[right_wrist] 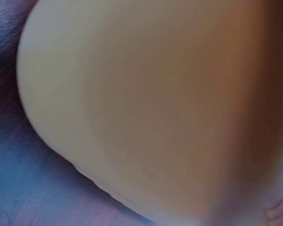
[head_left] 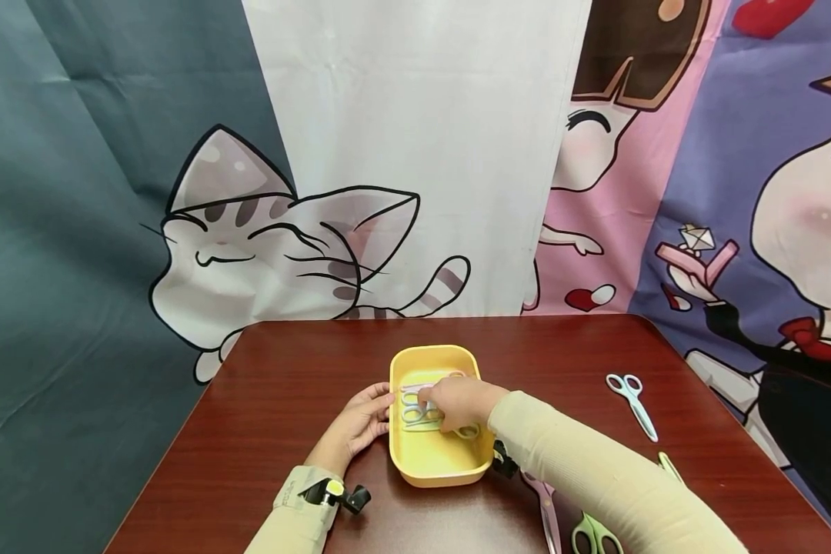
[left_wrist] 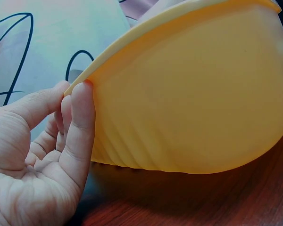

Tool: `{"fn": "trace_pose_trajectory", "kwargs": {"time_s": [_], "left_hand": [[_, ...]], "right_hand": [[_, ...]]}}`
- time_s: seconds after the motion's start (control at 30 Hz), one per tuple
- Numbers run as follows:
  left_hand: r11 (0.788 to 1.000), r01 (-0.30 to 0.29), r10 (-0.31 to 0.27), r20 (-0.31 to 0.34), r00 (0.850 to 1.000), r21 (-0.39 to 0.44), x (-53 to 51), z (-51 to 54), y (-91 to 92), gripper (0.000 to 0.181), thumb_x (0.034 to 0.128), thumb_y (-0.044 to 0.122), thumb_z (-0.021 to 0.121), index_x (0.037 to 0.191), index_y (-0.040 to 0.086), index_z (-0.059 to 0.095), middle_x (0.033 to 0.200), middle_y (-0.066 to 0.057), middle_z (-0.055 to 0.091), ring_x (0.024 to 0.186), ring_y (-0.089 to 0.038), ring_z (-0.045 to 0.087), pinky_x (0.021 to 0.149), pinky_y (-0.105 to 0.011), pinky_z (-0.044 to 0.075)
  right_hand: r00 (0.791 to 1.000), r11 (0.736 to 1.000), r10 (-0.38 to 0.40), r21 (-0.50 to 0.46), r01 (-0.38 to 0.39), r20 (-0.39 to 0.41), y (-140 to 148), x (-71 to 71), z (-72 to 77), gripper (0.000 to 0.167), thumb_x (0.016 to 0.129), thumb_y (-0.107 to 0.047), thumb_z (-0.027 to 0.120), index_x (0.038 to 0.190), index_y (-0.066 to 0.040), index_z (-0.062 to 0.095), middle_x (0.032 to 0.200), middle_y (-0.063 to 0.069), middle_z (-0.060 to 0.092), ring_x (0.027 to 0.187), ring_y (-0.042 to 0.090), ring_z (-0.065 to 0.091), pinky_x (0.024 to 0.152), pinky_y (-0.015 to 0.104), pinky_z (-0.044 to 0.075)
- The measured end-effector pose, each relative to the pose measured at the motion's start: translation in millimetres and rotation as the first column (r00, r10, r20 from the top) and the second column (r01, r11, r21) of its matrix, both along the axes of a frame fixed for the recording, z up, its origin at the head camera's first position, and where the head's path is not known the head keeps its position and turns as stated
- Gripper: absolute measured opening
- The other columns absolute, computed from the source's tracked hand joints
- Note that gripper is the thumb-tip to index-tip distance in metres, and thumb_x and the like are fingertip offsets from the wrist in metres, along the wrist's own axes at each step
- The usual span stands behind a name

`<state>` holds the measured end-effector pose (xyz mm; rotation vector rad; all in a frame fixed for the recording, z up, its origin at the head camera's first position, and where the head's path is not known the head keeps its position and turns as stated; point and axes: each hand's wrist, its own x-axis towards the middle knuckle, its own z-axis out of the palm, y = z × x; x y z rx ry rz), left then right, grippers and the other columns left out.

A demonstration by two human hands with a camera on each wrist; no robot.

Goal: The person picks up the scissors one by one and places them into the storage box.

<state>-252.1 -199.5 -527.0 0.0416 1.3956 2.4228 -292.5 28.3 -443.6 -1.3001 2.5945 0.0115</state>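
A yellow plastic bin (head_left: 439, 465) stands on the table with several pairs of scissors (head_left: 412, 415) lying inside it, their pale loop handles showing. At the bin's left side my left hand (head_left: 364, 419) pinches the rim; the left wrist view shows thumb and finger on either side of the rim (left_wrist: 127, 40). My right hand (head_left: 465, 400) reaches into the bin from the right, its fingers down among the scissors. Whether those fingers grip a pair is hidden by the hand. Only the bin's blurred outer wall (right_wrist: 132, 113) fills most of the right wrist view.
Light blue scissors (head_left: 633, 404) lie on the brown table (head_left: 305, 354) to the right. Purple scissors (head_left: 549, 512) and green scissors (head_left: 595, 535) lie nearer the front, beside the right sleeve. Another light green piece (head_left: 670, 466) is partly covered by that sleeve. A cartoon-printed cloth (head_left: 415, 154) hangs behind.
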Motion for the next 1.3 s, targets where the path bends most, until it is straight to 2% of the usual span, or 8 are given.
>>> {"fn": "trace_pose_trajectory", "kwargs": {"time_s": [0.17, 0.27, 0.43, 0.6, 0.8, 0.93, 1.07, 1.3], "left_hand": [[1.000, -0.007, 0.007, -0.006, 1.000, -0.008, -0.4, 1.0, 1.6, 0.015, 0.1044, 0.001, 0.050, 0.119, 0.005, 0.048, 0.092, -0.003, 0.065, 0.069, -0.007, 0.061, 0.057, -0.022, 0.056], [1.000, -0.003, 0.003, 0.001, 1.000, -0.005, -0.5, 0.9, 1.9, 0.014, 0.1048, 0.000, 0.048, 0.119, 0.005, 0.048, 0.091, -0.002, 0.066, 0.069, -0.007, 0.061, 0.057, -0.022, 0.056], [1.000, 0.006, -0.006, 0.000, 1.000, 0.001, -0.3, -0.5, 1.5, 0.014, 0.1052, 0.001, 0.048, 0.119, 0.005, 0.048, 0.092, -0.002, 0.066, 0.068, -0.007, 0.062, 0.057, -0.022, 0.056], [1.000, 0.001, -0.001, -0.008, 1.000, 0.005, 0.4, -0.5, 0.9, 0.014, 0.1045, 0.002, 0.051, 0.118, 0.005, 0.049, 0.090, -0.002, 0.065, 0.067, -0.007, 0.061, 0.057, -0.022, 0.056], [1.000, 0.008, -0.008, -0.009, 1.000, 0.011, 1.2, -1.0, 0.3, 0.014, 0.1050, 0.002, 0.050, 0.119, 0.006, 0.050, 0.091, -0.001, 0.065, 0.068, -0.006, 0.061, 0.058, -0.022, 0.056], [1.000, 0.014, -0.013, -0.006, 1.000, 0.026, 2.2, -0.9, 0.2, 0.014, 0.1050, 0.002, 0.050, 0.118, 0.007, 0.050, 0.090, -0.001, 0.065, 0.068, -0.006, 0.061, 0.058, -0.023, 0.057], [1.000, 0.003, -0.003, -0.001, 1.000, 0.020, 2.7, -0.7, 0.6, 0.013, 0.1046, 0.002, 0.050, 0.117, 0.006, 0.050, 0.089, -0.001, 0.065, 0.067, -0.006, 0.060, 0.058, -0.022, 0.057], [1.000, -0.007, 0.007, -0.006, 1.000, 0.009, 2.9, 0.1, 0.8, 0.014, 0.1045, 0.002, 0.050, 0.118, 0.006, 0.050, 0.089, -0.001, 0.065, 0.066, -0.006, 0.060, 0.058, -0.022, 0.056]], "right_hand": [[0.997, 0.986, -0.070, -0.150, 0.071, 0.013, 24, -11.9, 20.0, 0.040, 0.087, -0.025, 0.080, 0.122, -0.015, 0.063, 0.076, -0.008, 0.058, 0.069, 0.009, 0.054, 0.064, 0.029, 0.049], [0.992, 0.962, -0.106, -0.259, 0.086, -0.062, 52, -25.0, 30.7, 0.034, 0.087, -0.020, 0.079, 0.115, -0.010, 0.065, 0.077, -0.007, 0.059, 0.069, 0.009, 0.055, 0.063, 0.030, 0.049], [0.955, 0.911, -0.266, -0.358, 0.204, -0.133, 113, -44.3, 40.6, 0.024, 0.086, -0.016, 0.077, 0.105, -0.010, 0.065, 0.081, -0.003, 0.063, 0.073, 0.014, 0.059, 0.069, 0.037, 0.053], [0.879, 0.846, -0.468, -0.337, 0.414, -0.095, 181, -53.6, 39.6, 0.020, 0.086, -0.016, 0.075, 0.098, -0.006, 0.062, 0.083, 0.005, 0.066, 0.076, 0.024, 0.062, 0.072, 0.047, 0.053], [0.742, 0.705, -0.671, -0.303, 0.641, 0.008, 255, -50.4, 22.8, 0.020, 0.084, -0.018, 0.071, 0.090, -0.003, 0.059, 0.077, 0.010, 0.060, 0.068, 0.027, 0.057, 0.059, 0.042, 0.049], [0.667, 0.636, -0.743, -0.251, 0.729, 0.056, 290, -44.9, 9.1, 0.020, 0.081, -0.021, 0.068, 0.079, -0.003, 0.058, 0.072, 0.011, 0.058, 0.065, 0.028, 0.056, 0.056, 0.041, 0.046], [0.615, 0.597, -0.781, -0.161, 0.786, 0.104, 307, -39.0, 5.0, 0.027, 0.081, -0.025, 0.070, 0.079, 0.001, 0.062, 0.075, 0.016, 0.060, 0.068, 0.032, 0.057, 0.060, 0.044, 0.048], [0.564, 0.569, -0.786, -0.061, 0.820, 0.252, 307, -27.7, -3.8, 0.030, 0.079, -0.023, 0.075, 0.075, 0.001, 0.056, 0.068, 0.011, 0.055, 0.058, 0.024, 0.057, 0.053, 0.034, 0.050]]}}
